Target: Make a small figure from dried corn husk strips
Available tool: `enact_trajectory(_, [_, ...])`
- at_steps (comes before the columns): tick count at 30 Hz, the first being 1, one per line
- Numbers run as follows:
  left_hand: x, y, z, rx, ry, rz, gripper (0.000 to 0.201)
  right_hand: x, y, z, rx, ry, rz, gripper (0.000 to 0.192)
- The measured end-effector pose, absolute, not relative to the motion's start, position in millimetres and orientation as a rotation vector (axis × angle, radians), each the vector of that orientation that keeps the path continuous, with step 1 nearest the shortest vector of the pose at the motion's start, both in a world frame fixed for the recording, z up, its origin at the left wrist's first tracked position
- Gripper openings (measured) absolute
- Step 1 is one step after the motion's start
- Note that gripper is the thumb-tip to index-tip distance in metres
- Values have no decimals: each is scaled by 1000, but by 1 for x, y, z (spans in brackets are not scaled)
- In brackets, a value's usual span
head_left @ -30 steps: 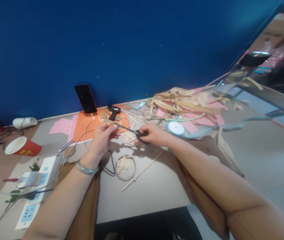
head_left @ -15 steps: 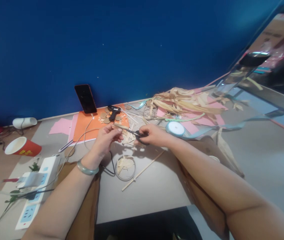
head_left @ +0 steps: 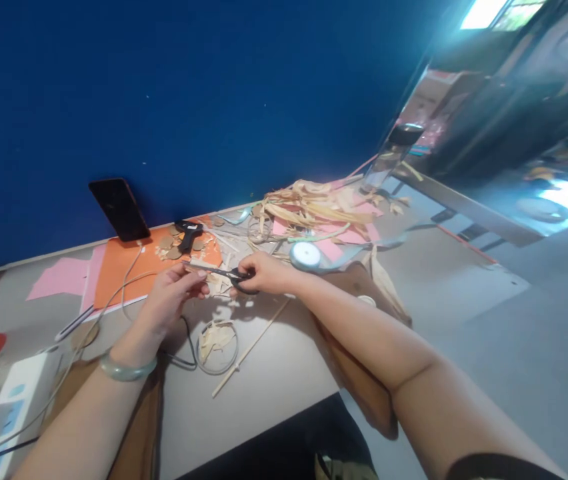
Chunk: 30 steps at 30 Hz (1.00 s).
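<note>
While the right hand is working a pair of black scissors — its grip wrapped around the handles — the left hand is pinching a thin tan strip between thumb and fingertips, the blades lying against it. Both hands are hovering over the middle of the counter, just in front of an orange sheet near the back edge. Below them, a ring full of scraps is sitting beside a slim wooden stick — toward the front edge.
</note>
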<state>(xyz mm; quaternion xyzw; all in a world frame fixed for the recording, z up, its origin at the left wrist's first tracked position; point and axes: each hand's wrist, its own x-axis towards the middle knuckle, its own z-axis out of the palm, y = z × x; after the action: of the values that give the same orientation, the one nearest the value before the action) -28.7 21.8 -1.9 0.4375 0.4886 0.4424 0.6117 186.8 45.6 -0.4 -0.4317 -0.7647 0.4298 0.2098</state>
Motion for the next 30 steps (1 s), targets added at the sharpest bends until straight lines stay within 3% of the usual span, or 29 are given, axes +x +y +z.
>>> enact_trajectory(14, [-29,23,-7,1029,1120,1017,28,186,49,-9,-1148,-1998,1239,37])
enact_trajectory(19, [-23,20,-8,1043,1073,999,25,176,47,-13,-1032,-1715,1377,33])
enact_trajectory(30, [-19,18,-5,1148,1033,1002,22,166,34,-8,-1011,-1623,1508,39])
